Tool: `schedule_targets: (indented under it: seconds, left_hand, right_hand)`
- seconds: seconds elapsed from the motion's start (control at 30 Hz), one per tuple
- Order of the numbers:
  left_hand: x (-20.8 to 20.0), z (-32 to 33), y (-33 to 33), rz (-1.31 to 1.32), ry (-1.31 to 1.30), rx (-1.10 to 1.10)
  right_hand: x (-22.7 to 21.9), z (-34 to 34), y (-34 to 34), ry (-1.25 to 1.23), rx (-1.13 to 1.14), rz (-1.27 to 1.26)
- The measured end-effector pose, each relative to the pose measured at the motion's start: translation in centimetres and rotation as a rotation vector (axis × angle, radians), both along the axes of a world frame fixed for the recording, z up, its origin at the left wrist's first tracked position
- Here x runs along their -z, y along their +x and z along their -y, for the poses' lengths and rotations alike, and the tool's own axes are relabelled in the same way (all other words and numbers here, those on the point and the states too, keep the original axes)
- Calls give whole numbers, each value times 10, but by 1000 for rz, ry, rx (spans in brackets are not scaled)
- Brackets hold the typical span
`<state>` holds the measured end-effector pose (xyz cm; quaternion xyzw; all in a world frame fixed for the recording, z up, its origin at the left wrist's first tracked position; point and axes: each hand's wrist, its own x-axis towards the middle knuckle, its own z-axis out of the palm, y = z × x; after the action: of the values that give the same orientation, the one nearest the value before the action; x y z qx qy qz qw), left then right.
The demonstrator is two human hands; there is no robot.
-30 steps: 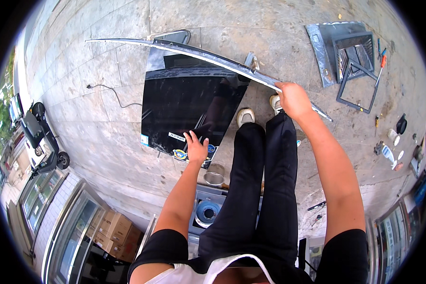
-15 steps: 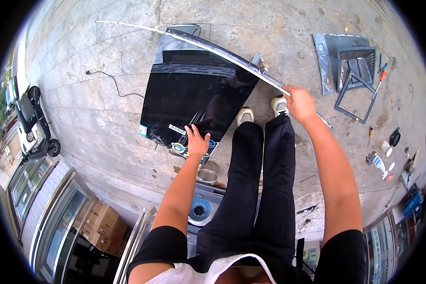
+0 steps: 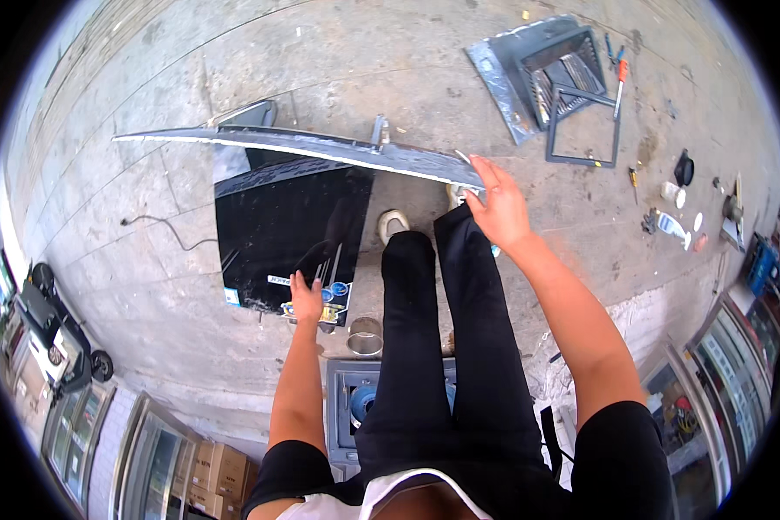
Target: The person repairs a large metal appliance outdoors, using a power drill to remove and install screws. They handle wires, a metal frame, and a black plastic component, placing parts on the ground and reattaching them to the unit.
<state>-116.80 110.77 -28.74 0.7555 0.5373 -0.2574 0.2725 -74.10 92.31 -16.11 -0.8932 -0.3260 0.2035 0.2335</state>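
My right hand (image 3: 500, 204) grips the right end of a long, thin grey panel (image 3: 321, 147) with a whitish edge, its fingers at the far side and thumb at the near side. The panel is raised across the far end of a glossy black panel (image 3: 290, 225), hiding part of what lies behind. Over the near edge of the black panel is my left hand (image 3: 306, 299), fingers spread, beside several stickers (image 3: 334, 293). It holds nothing; whether it presses on the surface I cannot tell. My shoes stand right of the black panel.
A round metal drum (image 3: 365, 336) and a grey casing (image 3: 342, 368) with a blue ring stand near my legs. Far right are a grey frame (image 3: 553, 139), a red-handled screwdriver (image 3: 622, 71) and a white bottle (image 3: 670, 225). A cord (image 3: 178, 227) lies left.
The grey panel has tilted, showing more of its flat side and lying more level across the view. My right hand's grip has shifted on its end. The whole view has turned and moved.
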Motion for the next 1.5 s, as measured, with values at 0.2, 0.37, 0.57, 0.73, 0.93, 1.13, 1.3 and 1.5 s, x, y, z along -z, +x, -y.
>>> schedule_targets:
  seconds: [0.2,0.37,0.57,0.73,0.93,1.13,1.3,1.5]
  left_hand:
    - [-67,54,-26,-13,-91,-158]
    - [-78,98,-38,18,-125,-86]
    - [-129,209,30,-8,-97,48]
    - [-163,350,145,-196,-68,381]
    - [-184,527,321,-68,-127,496]
    - [-203,635,455,-8,-222,602]
    - [-200,698,564,-84,-251,630]
    - [-150,779,744,-70,-315,663]
  right_hand:
    - [-75,182,6,-52,368,-238]
    - [-82,312,-17,7,679,-411]
    - [-76,459,-21,230,693,-572]
    - [-90,687,6,388,1011,-526]
    - [-156,998,9,138,1372,-306]
    - [-154,1115,23,232,1621,-220]
    - [-138,1101,116,470,1597,-312]
    - [-123,1123,295,645,1569,-385]
